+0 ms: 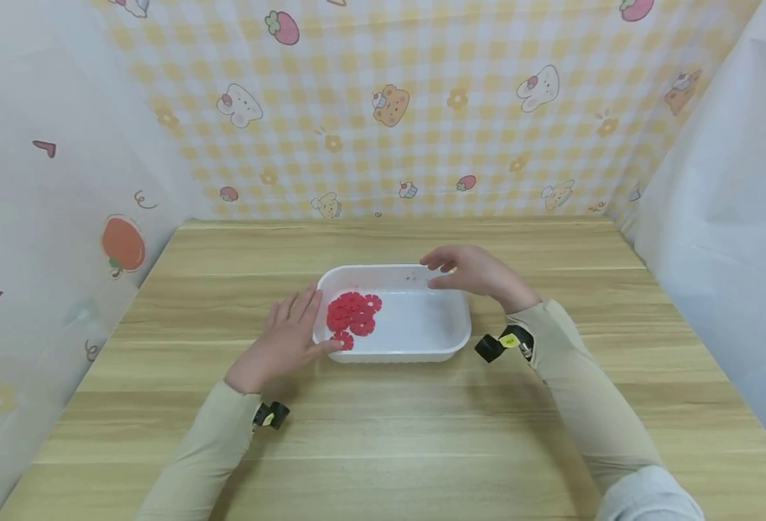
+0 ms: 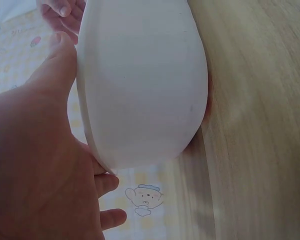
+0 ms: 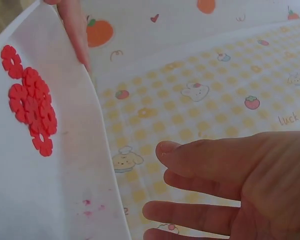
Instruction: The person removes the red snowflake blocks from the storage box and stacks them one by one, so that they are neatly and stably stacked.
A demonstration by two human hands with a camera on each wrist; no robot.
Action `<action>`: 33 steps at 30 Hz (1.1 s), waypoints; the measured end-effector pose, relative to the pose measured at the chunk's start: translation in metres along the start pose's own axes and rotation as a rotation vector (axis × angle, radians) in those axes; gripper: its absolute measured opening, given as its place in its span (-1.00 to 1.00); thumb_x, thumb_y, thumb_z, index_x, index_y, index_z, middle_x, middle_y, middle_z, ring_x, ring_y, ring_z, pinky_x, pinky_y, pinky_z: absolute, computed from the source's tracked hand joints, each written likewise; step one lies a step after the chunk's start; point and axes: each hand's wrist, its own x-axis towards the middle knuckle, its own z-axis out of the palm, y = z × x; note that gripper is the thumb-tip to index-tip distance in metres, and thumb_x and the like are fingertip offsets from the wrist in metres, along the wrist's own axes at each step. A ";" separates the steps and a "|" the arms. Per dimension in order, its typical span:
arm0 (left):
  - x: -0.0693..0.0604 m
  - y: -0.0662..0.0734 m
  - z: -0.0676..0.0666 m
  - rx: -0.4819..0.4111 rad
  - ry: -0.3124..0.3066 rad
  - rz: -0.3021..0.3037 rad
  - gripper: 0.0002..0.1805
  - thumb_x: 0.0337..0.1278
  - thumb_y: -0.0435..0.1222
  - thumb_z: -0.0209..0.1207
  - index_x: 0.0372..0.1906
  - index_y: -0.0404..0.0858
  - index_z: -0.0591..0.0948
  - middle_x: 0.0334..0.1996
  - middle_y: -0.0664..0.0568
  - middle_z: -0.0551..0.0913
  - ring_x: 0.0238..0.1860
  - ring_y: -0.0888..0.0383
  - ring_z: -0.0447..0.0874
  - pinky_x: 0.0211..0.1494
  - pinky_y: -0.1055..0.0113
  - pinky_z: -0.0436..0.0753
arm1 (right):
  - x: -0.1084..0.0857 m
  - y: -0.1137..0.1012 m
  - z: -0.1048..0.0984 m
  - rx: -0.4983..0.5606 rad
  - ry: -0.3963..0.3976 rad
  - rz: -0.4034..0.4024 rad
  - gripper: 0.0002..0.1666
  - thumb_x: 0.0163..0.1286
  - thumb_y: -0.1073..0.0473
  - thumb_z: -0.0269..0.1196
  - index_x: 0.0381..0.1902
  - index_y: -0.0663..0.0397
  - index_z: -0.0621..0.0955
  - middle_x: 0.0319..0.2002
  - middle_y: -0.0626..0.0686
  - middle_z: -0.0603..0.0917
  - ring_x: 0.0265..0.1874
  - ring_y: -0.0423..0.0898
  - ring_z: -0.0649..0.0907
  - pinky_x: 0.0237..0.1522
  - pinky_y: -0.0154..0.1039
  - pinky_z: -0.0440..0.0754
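Note:
A white rectangular tray (image 1: pixel 422 325) sits on the table, with a pile of red snowflake discs (image 1: pixel 350 312) at its left end. My left hand (image 1: pixel 285 333) rests along the tray's left rim, fingers extended and thumb over the front left corner. In the left wrist view, the left hand (image 2: pixel 45 150) touches the edge of the tray (image 2: pixel 145 85). Over the back right of the tray my right hand (image 1: pixel 470 271) hovers, holding nothing. The right wrist view has the red discs (image 3: pixel 32 102) lying flat and overlapping, with the right hand (image 3: pixel 210 185) apart from them.
The wooden table (image 1: pixel 383 434) extends around the tray. Behind it hangs a yellow checked cloth (image 1: pixel 383 145) with cartoon prints, and pale sheets cover both sides. A black wrist camera (image 1: pixel 503 345) is strapped to the right wrist, another camera (image 1: pixel 271 414) to the left.

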 end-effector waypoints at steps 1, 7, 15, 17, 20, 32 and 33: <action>0.000 0.000 0.000 0.002 0.001 0.001 0.08 0.11 0.13 0.20 0.49 -0.39 -0.05 0.52 -0.23 -0.14 0.45 -0.34 -0.15 0.42 -0.34 -0.13 | 0.001 -0.001 0.000 0.002 -0.005 -0.006 -0.48 0.27 0.15 0.30 0.19 0.08 0.54 0.12 0.17 0.61 0.12 0.10 0.55 0.13 0.06 0.53; 0.001 0.000 0.001 0.004 -0.001 0.003 0.09 0.11 0.13 0.21 0.49 -0.39 -0.07 0.52 -0.22 -0.14 0.45 -0.34 -0.14 0.42 -0.34 -0.13 | 0.014 -0.006 0.004 0.017 -0.052 -0.015 -0.47 0.26 0.16 0.31 0.20 0.08 0.53 0.11 0.18 0.61 0.09 0.08 0.58 0.11 0.02 0.55; 0.001 -0.001 0.001 0.015 0.001 0.012 0.08 0.12 0.13 0.19 0.48 -0.40 -0.06 0.51 -0.25 -0.14 0.45 -0.35 -0.14 0.41 -0.36 -0.11 | 0.030 -0.015 0.010 0.029 -0.090 -0.015 -0.49 0.27 0.17 0.31 0.19 0.02 0.55 0.03 0.13 0.65 0.01 0.02 0.61 0.10 -0.02 0.55; 0.002 -0.002 0.001 0.013 -0.001 0.013 0.09 0.12 0.14 0.19 0.49 -0.40 -0.07 0.52 -0.24 -0.14 0.45 -0.34 -0.15 0.41 -0.35 -0.11 | 0.033 -0.016 0.011 0.033 -0.097 -0.013 -0.51 0.26 0.17 0.32 0.17 -0.01 0.57 -0.02 0.08 0.67 -0.03 -0.01 0.62 0.08 -0.04 0.56; 0.003 -0.002 0.001 0.003 -0.008 0.003 0.10 0.11 0.16 0.19 0.50 -0.37 -0.09 0.52 -0.22 -0.15 0.46 -0.32 -0.16 0.42 -0.34 -0.12 | 0.038 -0.017 0.014 0.039 -0.117 -0.012 -0.53 0.25 0.17 0.33 0.15 -0.03 0.58 -0.10 0.03 0.69 -0.08 -0.03 0.63 0.06 -0.07 0.55; 0.002 -0.004 0.002 0.008 -0.012 0.004 0.11 0.09 0.18 0.19 0.49 -0.36 -0.07 0.52 -0.21 -0.15 0.47 -0.31 -0.16 0.41 -0.36 -0.08 | 0.062 -0.031 0.034 0.030 -0.224 0.025 -0.50 0.23 0.12 0.34 0.15 -0.10 0.58 -0.13 -0.04 0.70 -0.09 -0.06 0.62 0.08 -0.06 0.53; 0.002 -0.004 0.003 0.008 -0.011 0.005 0.11 0.08 0.17 0.20 0.49 -0.37 -0.07 0.52 -0.22 -0.15 0.47 -0.31 -0.15 0.40 -0.36 -0.08 | 0.064 -0.033 0.037 0.028 -0.239 0.033 -0.50 0.23 0.12 0.34 0.16 -0.11 0.58 -0.14 -0.04 0.70 -0.11 -0.07 0.63 0.07 -0.07 0.52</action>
